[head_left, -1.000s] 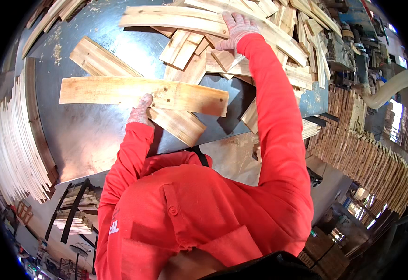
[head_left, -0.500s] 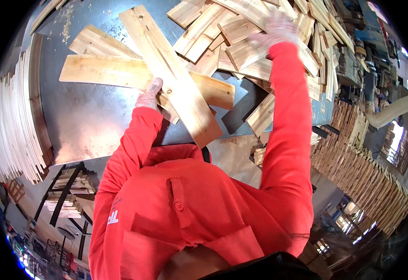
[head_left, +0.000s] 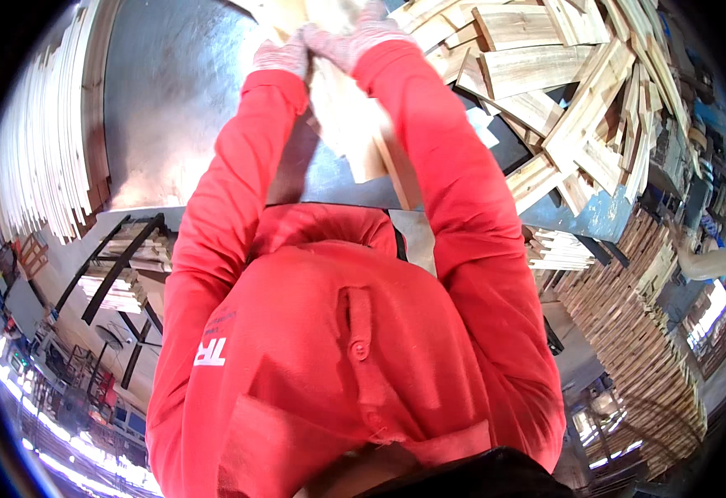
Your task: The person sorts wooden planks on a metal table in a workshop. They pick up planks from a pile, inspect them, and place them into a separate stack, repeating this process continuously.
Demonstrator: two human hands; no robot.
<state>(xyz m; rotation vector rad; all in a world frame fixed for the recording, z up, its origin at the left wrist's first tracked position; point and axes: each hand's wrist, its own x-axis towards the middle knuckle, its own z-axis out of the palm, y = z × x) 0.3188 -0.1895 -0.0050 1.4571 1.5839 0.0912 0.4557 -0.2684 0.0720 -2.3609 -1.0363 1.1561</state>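
Note:
Both hands are close together at the far side of the metal table, and they seem to wear light knit gloves. My left hand is closed on the left edge of a few wooden boards. Beside it, my right hand grips the same boards from the right. The boards are pale, partly blurred and overlapping, with their near ends pointing toward me. Glare and the top of the picture hide their far ends. One more board end shows beneath my right forearm.
A loose heap of wooden boards covers the table's right side. On the left, a long row of boards stands on edge. Tall timber stacks rise from the floor at right, near a pale hose. A black metal rack stands at lower left.
My right hand has come from the heap on the right to beside my left hand. My left hand has moved farther away, and the crossed boards are now bunched between both hands.

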